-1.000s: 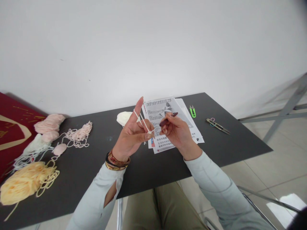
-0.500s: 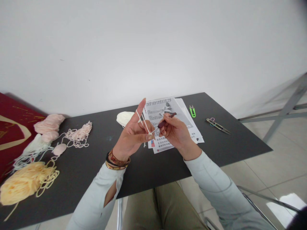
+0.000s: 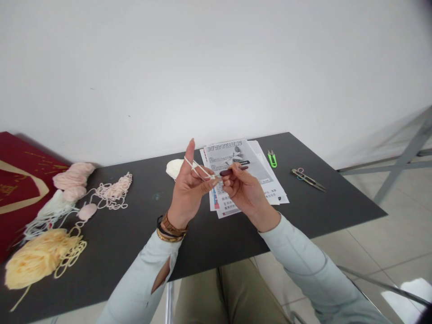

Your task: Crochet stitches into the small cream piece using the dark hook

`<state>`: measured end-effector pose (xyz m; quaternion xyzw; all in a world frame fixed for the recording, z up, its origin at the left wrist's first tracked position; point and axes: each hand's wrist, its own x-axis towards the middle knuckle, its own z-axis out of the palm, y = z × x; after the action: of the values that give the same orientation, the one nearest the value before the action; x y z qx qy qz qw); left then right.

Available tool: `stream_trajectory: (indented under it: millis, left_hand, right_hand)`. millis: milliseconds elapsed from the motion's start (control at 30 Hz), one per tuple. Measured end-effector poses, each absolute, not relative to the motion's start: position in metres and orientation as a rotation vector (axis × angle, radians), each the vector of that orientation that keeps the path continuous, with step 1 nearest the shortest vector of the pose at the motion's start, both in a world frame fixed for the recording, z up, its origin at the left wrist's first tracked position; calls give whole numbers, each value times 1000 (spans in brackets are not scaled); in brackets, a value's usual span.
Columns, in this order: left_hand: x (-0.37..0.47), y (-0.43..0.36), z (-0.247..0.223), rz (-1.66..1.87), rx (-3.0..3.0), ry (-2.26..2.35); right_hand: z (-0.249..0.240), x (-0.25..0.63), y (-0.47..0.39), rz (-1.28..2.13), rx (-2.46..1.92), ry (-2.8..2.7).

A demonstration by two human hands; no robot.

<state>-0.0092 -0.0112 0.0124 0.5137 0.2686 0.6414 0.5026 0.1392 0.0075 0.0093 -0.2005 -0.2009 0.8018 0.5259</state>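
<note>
White yarn (image 3: pixel 199 167) loops round the raised index finger of my left hand (image 3: pixel 189 191). The thumb and a bent finger of that hand pinch the yarn near its worked end. My right hand (image 3: pixel 246 191) is closed on a crochet hook (image 3: pixel 240 169) with a dark brown handle, its thin tip pointing left into the yarn at my left fingertips. The tiny stitches there are too small to make out. Behind my left hand lies a ball of white yarn (image 3: pixel 173 168). Printed sheets (image 3: pixel 251 180) lie beneath and behind both hands.
Green thread snips (image 3: pixel 272 159) and metal snips (image 3: pixel 308 180) lie at the right of the black table (image 3: pixel 324 211). On the left are yellow yarn (image 3: pixel 37 258), pink yarn (image 3: pixel 74 177), loose pale pink yarn (image 3: pixel 113 191), white yarn (image 3: pixel 50 209) and a red bag (image 3: pixel 20 184).
My left hand has turned, its index finger leaning further left with the yarn loop. The hook now lies flatter, its tip closer to my left fingertips. The view has shifted slightly.
</note>
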Motion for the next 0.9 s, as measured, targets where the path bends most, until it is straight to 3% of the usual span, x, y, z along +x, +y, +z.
stream_trajectory:
  millis: [200, 433, 900]
  left_hand:
    - [-6, -11, 13, 1624, 1243, 726]
    - [-16, -8, 17, 1450, 1343, 713]
    - [-20, -6, 19, 1427, 1383, 914]
  right_hand:
    - [9, 136, 7, 1801, -435, -591]
    - [5, 138, 8, 1708, -478, -691]
    - [3, 136, 9, 1740, -520, -736]
